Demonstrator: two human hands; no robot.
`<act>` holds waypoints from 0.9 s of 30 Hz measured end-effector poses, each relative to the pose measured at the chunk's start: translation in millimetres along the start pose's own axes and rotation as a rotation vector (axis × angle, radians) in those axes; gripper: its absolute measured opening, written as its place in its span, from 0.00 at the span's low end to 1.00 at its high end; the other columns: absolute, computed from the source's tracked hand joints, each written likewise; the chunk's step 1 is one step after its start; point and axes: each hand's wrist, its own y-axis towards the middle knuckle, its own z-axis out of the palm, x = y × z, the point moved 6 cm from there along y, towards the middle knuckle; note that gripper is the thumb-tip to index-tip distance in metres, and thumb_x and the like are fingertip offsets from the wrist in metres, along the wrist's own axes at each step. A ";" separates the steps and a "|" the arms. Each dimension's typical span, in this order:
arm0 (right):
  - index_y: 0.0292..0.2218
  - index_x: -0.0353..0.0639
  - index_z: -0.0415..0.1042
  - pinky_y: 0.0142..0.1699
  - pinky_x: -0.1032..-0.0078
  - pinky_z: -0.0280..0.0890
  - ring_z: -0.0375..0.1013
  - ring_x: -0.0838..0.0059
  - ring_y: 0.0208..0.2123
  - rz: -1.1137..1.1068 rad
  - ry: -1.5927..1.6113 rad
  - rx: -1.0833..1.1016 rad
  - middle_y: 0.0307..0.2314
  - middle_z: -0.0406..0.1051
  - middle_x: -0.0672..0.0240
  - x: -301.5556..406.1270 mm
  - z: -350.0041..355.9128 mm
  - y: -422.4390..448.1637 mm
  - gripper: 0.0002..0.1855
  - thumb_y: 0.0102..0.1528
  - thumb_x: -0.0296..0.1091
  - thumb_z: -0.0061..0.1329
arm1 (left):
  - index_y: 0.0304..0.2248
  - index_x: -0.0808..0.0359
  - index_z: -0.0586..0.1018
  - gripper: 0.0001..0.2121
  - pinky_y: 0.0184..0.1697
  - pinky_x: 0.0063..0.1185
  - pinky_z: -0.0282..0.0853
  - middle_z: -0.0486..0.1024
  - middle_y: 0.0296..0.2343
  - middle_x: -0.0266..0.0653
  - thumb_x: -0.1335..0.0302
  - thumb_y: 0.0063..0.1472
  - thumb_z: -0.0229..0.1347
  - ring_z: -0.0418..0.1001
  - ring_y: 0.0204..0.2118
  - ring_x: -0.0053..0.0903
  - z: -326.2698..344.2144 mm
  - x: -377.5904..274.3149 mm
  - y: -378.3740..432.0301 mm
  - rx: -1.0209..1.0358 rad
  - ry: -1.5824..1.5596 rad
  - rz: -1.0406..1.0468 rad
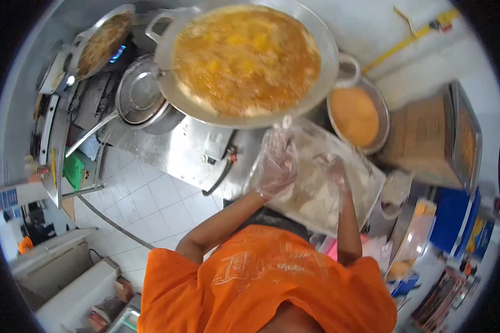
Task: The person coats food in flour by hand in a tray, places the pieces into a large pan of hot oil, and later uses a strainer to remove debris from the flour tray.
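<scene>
My left hand (278, 166), in a clear plastic glove, reaches over the left side of a shallow tray (373, 183) holding white flour or a similar powder. Its fingertips come up to the near rim of a large metal wok (166, 93); whether they hold anything is blurred. Over the tray's right half is my right hand (337, 170), also gloved, its fingers low near the powder. Pale powder-covered lumps (316, 204) lie in the tray below it. Inside the wok, yellow-orange pieces (250, 45) fry in bubbling oil.
A pot of orange liquid (354, 116) stands right of the wok, beside a cardboard box (418, 135). Left are a long-handled strainer (141, 91) over a pot and a second pan (104, 45) near a blue flame. A black hose (221, 177) crosses the steel counter's edge.
</scene>
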 end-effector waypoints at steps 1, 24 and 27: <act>0.35 0.43 0.71 0.35 0.74 0.63 0.68 0.72 0.32 0.044 -0.022 -0.031 0.29 0.70 0.66 -48.3 6.5 -2.1 0.11 0.51 0.37 0.44 | 0.37 0.70 0.70 0.20 0.33 0.36 0.65 0.70 0.29 0.49 0.66 0.46 0.51 0.70 0.30 0.40 11.3 -3.5 -13.8 0.046 0.228 -0.001; 0.46 0.39 0.60 0.47 0.70 0.60 0.64 0.72 0.40 -0.084 1.007 0.395 0.38 0.65 0.66 -244.7 56.1 0.9 0.19 0.54 0.37 0.37 | 0.46 0.64 0.66 0.19 0.52 0.28 0.55 0.67 0.43 0.46 0.65 0.57 0.41 0.64 0.47 0.35 97.7 138.6 -57.7 0.839 0.391 -0.264; 0.47 0.39 0.58 0.48 0.68 0.59 0.64 0.71 0.40 -0.080 1.064 0.224 0.38 0.65 0.65 -266.6 63.5 -5.3 0.19 0.55 0.36 0.36 | 0.44 0.63 0.69 0.18 0.51 0.26 0.58 0.69 0.42 0.41 0.64 0.58 0.39 0.66 0.46 0.31 114.0 132.7 -53.3 0.949 0.397 -0.264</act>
